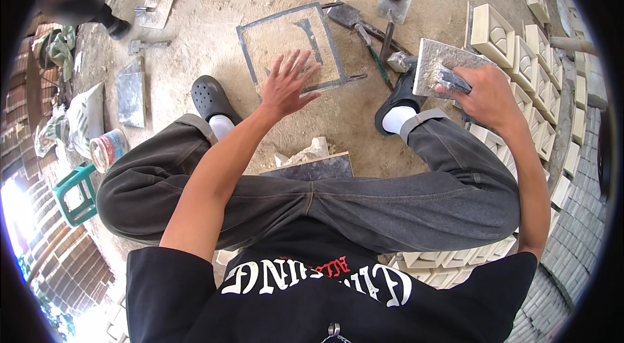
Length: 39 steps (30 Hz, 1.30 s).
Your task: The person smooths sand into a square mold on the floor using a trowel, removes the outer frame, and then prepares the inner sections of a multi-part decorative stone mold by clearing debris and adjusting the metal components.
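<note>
On the dusty ground ahead lies a square dark metal frame (244,50) with sandy material inside it and a dark metal strip (309,38) on top. My left hand (289,83) is over the frame's near part, palm down and fingers spread, with nothing in it. I cannot tell whether the palm touches the surface. Above my right shoe, my right hand (481,93) grips the handle of a flat plastering trowel (432,60), its back caked with dried grey mortar. Between frame and trowel lie a square-bladed tool (395,2) and a dark trowel with a green handle (344,16).
Pale cast blocks (494,34) are stacked in rows on the right. To the left are another trowel (155,10), a dark flat panel (131,95), a white sack (86,115), a tub (107,148) and a green stool (75,193). Between my legs sits a dark board (318,167).
</note>
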Each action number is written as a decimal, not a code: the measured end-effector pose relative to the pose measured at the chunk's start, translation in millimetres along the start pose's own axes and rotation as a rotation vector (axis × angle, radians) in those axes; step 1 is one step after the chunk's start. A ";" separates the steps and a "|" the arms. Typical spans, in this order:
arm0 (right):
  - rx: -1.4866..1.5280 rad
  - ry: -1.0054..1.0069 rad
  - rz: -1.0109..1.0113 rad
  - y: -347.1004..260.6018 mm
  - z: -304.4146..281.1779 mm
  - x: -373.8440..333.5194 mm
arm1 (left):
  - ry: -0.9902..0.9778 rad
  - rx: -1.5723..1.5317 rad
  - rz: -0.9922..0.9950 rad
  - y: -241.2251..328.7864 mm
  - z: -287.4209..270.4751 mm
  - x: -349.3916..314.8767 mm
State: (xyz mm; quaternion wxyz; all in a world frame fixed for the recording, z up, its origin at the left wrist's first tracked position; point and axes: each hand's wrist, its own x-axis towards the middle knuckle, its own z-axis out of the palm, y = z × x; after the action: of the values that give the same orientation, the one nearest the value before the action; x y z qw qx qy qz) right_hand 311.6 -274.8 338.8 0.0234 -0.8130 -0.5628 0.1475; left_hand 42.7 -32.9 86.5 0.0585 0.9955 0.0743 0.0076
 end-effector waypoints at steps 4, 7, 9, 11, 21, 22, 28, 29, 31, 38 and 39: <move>0.017 -0.019 0.024 0.3 -1.8 -1.9 | -0.025 -0.039 0.061 -10.1 -4.3 -2.0; 0.023 -0.014 0.030 -1.0 -5.2 -2.5 | -0.058 -0.037 0.109 -14.6 -9.4 0.8; 0.019 -0.025 0.034 -0.2 -4.7 -2.3 | -0.078 -0.015 0.107 -11.7 -11.4 6.2; 0.018 -0.037 0.031 -1.7 -3.2 0.6 | -0.075 -0.014 0.089 -3.9 -10.6 16.2; -0.015 -0.084 0.031 -2.2 -6.0 -2.7 | -0.088 0.018 0.147 -21.0 -6.2 -1.9; 0.009 -0.073 0.029 -2.8 -6.0 -2.6 | -0.089 0.022 0.146 -16.6 -6.1 2.5; -0.031 -0.115 0.052 0.9 -7.4 -3.0 | -0.176 0.178 -0.027 -19.0 -4.4 37.7; -0.030 -0.115 0.054 0.8 -7.1 -2.8 | -0.177 0.179 -0.025 -23.7 -2.7 39.7; -0.031 -0.104 0.048 3.0 -7.6 -4.1 | -0.172 0.106 0.150 -26.4 -3.7 45.8; -0.045 -0.111 0.035 6.2 -6.1 -4.4 | -0.195 0.125 0.289 -56.9 11.0 64.1; -0.041 -0.125 0.050 6.4 -7.4 -3.9 | -0.114 0.135 0.161 -62.1 8.8 71.5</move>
State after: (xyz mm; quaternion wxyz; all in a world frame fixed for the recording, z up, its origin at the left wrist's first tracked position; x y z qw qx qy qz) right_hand 318.1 -279.8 345.3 -0.0324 -0.8164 -0.5454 0.1870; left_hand 104.5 37.8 70.9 -0.0053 0.9987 -0.0091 -0.0493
